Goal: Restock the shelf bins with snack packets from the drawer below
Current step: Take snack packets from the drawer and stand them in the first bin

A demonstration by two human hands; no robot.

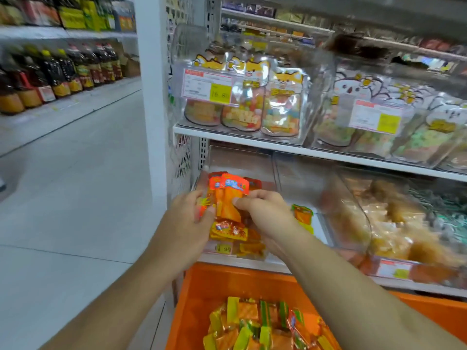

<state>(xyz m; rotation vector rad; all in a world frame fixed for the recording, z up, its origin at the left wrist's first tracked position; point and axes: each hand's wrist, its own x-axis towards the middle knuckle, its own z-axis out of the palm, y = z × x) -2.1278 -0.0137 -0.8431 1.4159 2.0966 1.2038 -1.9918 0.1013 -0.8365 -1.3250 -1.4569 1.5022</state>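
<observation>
Both hands meet at the mouth of the clear shelf bin (242,160) on the lower shelf, and everything else sits around that bin. The left hand (187,221) has its fingers curled round a small bunch of orange snack packets (228,195), thumb pressed against the front of them, holding them upright with their red tops pointing up toward the back of the bin. The right hand (262,210) comes in from the other side with its fingers bent, thumb and fingertips pinching the same bunch just beside the left thumb, so the two hands are close together and clamped on one stack. Both forearms reach up and forward from the bottom of the view, the left from lower left, the right from lower right, converging at the bin's open front. Inside the bin, under the hands, lie more yellow and orange packets (228,231), and a price label (223,248) sits on the bin's front lip. One loose packet (302,214) lies just right of the right hand. Directly below the bin the orange drawer (202,281) stands pulled out, holding a heap of green, yellow and orange packets (265,327). To the bin's right is a neighbouring clear bin (353,210) of tan snacks, blurred. On the shelf above it stand clear bins of cartoon-printed candy bags (252,97).
</observation>
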